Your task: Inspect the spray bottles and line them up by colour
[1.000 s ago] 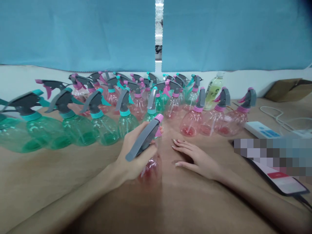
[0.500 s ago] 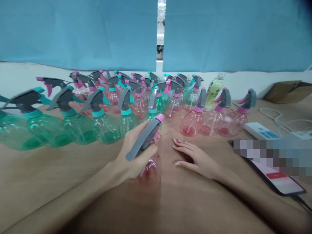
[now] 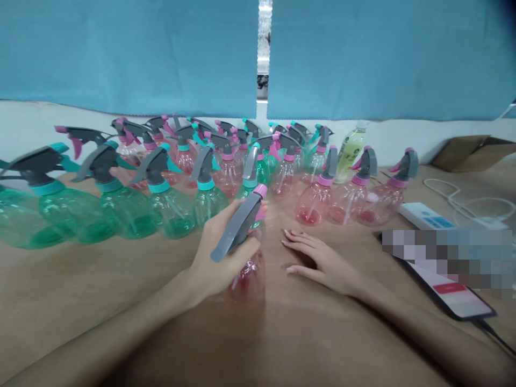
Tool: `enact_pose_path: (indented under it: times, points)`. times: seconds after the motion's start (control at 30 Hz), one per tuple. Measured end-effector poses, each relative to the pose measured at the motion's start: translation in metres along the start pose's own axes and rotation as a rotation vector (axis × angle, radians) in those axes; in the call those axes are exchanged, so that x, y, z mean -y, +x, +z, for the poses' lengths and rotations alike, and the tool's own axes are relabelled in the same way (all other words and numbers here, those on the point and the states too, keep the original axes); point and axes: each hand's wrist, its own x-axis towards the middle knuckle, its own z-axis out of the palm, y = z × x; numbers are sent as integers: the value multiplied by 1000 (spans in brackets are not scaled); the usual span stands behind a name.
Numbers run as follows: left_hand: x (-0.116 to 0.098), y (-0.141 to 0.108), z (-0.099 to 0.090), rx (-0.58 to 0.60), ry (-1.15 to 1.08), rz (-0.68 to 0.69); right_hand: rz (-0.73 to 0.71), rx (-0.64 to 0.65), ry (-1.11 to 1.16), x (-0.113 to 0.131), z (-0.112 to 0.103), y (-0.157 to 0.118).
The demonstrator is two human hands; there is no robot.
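Observation:
My left hand (image 3: pixel 223 258) is wrapped round the neck of a pink spray bottle (image 3: pixel 246 282) with a grey head and pink nozzle. The bottle stands in front of me, its nozzle pointing away and a little to the right; my fingers hide its collar. My right hand (image 3: pixel 322 263) lies palm down on the wooden table (image 3: pixel 306 333), fingers stretched out, right of that bottle and holding nothing. Beyond my left hand stands a row of green spray bottles (image 3: pixel 173 212). Several pink spray bottles (image 3: pixel 312 204) stand beyond my right hand.
More green and pink spray bottles crowd the back, by a drink bottle (image 3: pixel 349 150) with pale green contents. At right lie a phone (image 3: pixel 463 301) with a cable, a white power strip (image 3: pixel 427 215), white cords (image 3: pixel 443 188) and a brown cardboard piece (image 3: pixel 467 153). Blue cloth (image 3: pixel 133 59) hangs behind.
The view has shifted slightly, so most things sit a little further left. My left hand keeps its grip on the pink spray bottle, and my right hand still rests on the table.

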Motion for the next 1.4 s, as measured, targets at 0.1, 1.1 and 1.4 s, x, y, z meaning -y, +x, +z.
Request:
enact_pose_path:
  times: [0.1,1.1,1.4]
  points:
    - [0,0,0,-1,1,-18,3,2,-10,0,0,0]
    - [0,0,0,-16,8,-17,-15,-8,2,-2,2,-1]
    - [-1,0,-1,-40,28,18,1,-3,4,0,1,-1]
